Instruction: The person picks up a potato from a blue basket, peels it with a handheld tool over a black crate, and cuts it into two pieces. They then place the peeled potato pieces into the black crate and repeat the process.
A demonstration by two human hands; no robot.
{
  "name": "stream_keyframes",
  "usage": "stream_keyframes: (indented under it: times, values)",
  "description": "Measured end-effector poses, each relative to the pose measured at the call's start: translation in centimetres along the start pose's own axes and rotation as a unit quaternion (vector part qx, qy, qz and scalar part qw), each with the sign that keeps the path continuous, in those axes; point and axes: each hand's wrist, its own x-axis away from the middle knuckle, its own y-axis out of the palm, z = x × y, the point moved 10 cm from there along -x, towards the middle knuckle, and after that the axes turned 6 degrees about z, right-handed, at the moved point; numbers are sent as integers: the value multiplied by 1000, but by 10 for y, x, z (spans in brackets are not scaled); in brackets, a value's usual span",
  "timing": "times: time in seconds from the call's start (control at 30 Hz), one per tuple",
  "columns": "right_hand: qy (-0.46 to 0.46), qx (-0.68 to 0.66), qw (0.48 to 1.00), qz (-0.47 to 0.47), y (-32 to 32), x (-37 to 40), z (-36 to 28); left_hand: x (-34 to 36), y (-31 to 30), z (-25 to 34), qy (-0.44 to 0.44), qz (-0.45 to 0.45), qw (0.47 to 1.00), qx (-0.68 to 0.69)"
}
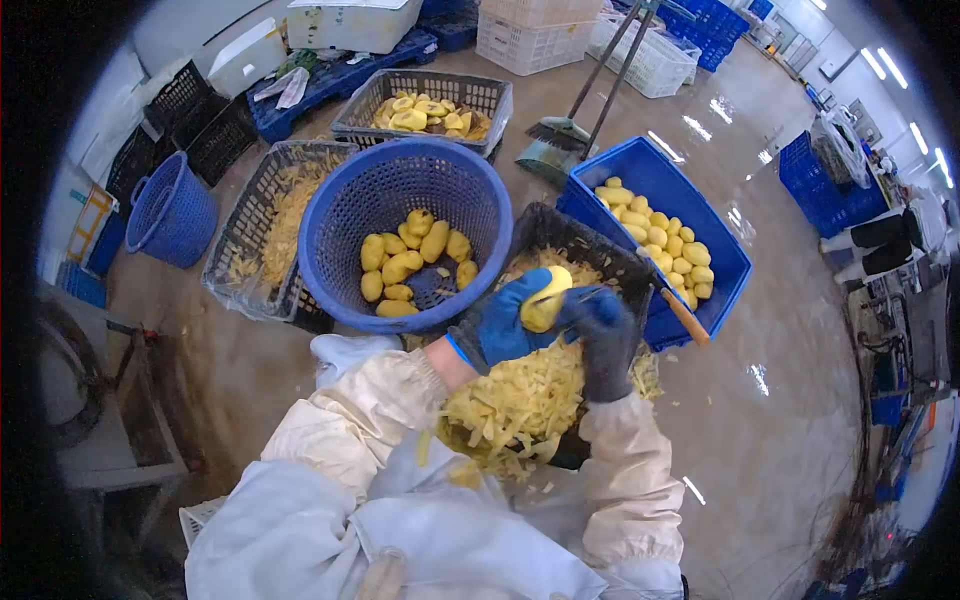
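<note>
My left hand [503, 325], in a blue glove, is closed around a partly peeled potato [543, 304] in front of my body. Close against the potato's right side is my right hand [602, 335] in a darker glove, its fingers curled and somewhat blurred; whatever it grips is hidden. Below both hands, a heap of pale peelings [520, 405] fills the near part of a black crate [540, 228]. To the left, a blue perforated basket [330, 215] holds several unpeeled potatoes [403, 265]. On the right, peeled yellow potatoes [665, 240] lie in a blue bin [725, 275].
A wooden handle [685, 318] sticks out over the bin's near edge. Crates of peelings [285, 225] and cut yellow pieces [430, 115] stand behind the basket. A broom and dustpan [560, 145] stand farther back. The floor [770, 420] looks wet.
</note>
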Motion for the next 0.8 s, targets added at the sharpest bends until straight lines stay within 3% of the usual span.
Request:
stream_keyframes:
  times: [0.07,0.13,0.2,0.27,0.3,0.33,0.37,0.4,0.43,0.47,0.5,0.53,0.6,0.7,0.73,0.8]
  values:
    - [15,-58,997,48,-30,-19,1,0,-12,3,16,59,996,-68]
    - [21,-125,984,126,-60,-32,1,3,-4,3,-5,54,997,-51]
    - [10,-107,990,88,-39,-18,6,6,7,6,-1,54,999,2]
    - [-64,21,996,-50,15,5,0,7,14,5,8,80,996,42]
    - [57,-4,997,-56,12,6,2,5,16,-7,-51,34,997,54]
    - [60,-3,997,-55,-2,-5,13,5,16,-18,-108,-14,992,68]
    - [35,-3,999,36,-40,-26,26,4,7,-22,-124,-121,985,9]
    - [9,-3,992,125,-75,-37,29,7,12,-26,-122,-122,985,11]
    - [81,-181,976,88,-76,-39,35,7,12,-27,-99,-62,993,-5]
    - [77,-185,976,90,-72,-38,37,8,13,-23,-78,-4,997,-25]
    - [-1,-199,977,76,-61,-35,25,7,18,-16,-62,29,997,21]
    - [-76,-210,973,57,-46,-26,6,10,20,-2,-18,51,998,-37]
    - [-17,5,997,-68,4,10,0,5,17,4,6,38,999,-30]
    - [50,-41,997,-34,-23,-14,24,-4,-4,-9,-13,1,998,-56]
    - [62,-89,993,42,-63,-31,55,-2,-2,-9,-12,0,998,-54]
    - [68,-140,981,118,-80,-34,60,2,15,-12,-45,-20,997,-59]
